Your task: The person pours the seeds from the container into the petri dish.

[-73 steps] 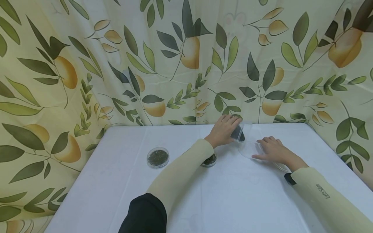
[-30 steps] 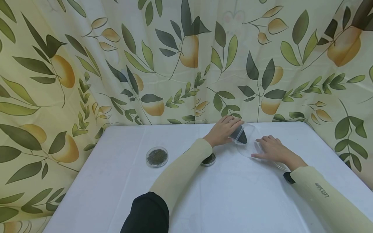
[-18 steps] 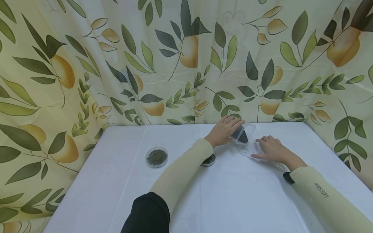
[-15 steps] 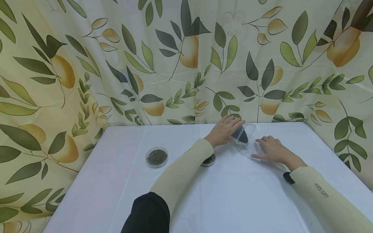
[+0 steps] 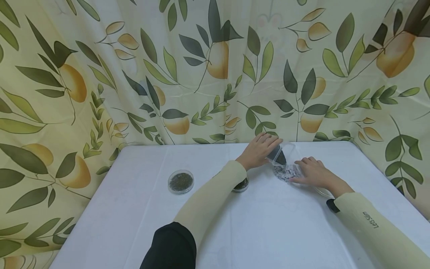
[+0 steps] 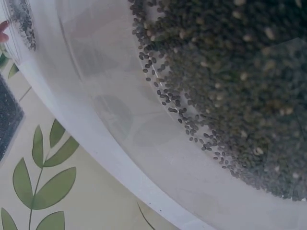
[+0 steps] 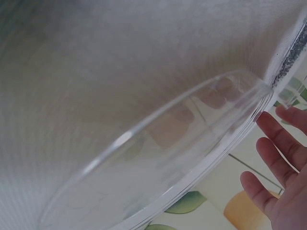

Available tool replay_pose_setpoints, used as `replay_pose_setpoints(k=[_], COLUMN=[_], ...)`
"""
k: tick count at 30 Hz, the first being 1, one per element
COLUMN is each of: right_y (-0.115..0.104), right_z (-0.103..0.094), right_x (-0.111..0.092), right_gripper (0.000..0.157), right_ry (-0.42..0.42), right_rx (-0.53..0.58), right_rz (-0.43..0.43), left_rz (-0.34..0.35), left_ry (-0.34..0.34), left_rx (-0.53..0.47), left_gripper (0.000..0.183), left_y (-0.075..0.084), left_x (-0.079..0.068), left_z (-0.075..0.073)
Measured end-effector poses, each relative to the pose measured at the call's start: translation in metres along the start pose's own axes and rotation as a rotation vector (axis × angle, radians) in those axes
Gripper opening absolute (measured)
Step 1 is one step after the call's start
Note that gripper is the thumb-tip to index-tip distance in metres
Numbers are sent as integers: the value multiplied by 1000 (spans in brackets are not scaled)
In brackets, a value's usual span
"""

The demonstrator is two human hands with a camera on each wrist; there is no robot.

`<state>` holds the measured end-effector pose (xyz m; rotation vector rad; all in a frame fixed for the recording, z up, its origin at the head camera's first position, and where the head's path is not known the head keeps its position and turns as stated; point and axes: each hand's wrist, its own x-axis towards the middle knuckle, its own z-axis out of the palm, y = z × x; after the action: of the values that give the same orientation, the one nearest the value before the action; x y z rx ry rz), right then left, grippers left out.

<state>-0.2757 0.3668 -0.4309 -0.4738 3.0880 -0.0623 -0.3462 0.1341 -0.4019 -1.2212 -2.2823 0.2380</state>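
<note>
In the head view my left hand [image 5: 258, 151] grips a clear plastic container [image 5: 289, 148], tipped to the right, with dark seeds [image 5: 279, 156] banked inside. Below its mouth lies a clear shallow dish [image 5: 297, 172], its bottom speckled with seeds. My right hand [image 5: 317, 173] rests at the dish's right side, thumb at the near edge and index finger toward the far one. Fairly straight, spread fingers [image 7: 278, 143] show in the right wrist view. The left wrist view catches the container's dark seeds [image 6: 8, 115] at its left edge.
One round dish of dark seeds [image 5: 181, 182] stands on the left; a second [image 5: 240, 185] is partly hidden under the left forearm. Another clear dish [image 5: 324, 192] lies beneath the right wrist. A white cloth covers the table [image 5: 268, 231], with a leaf-print curtain [image 5: 201, 74] behind.
The container has tipped further to the right. Seeds have fallen from it into the dish, which was bare at first and has grown steadily more speckled. The right hand has stayed put.
</note>
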Motion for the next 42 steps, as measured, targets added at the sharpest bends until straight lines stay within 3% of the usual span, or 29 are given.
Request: replay_pose_setpoints(k=[21, 42], right_y=[-2, 2], right_z=[-2, 1], right_x=[-2, 0], right_gripper=[89, 90], right_ry=[-1, 2], right_rx=[3, 6], right_rz=[1, 12], left_rz=[-2, -26], left_ry=[-9, -21], left_rx=[12, 78], left_gripper=[88, 89], left_y=[2, 9], left_x=[1, 14], left_z=[0, -6])
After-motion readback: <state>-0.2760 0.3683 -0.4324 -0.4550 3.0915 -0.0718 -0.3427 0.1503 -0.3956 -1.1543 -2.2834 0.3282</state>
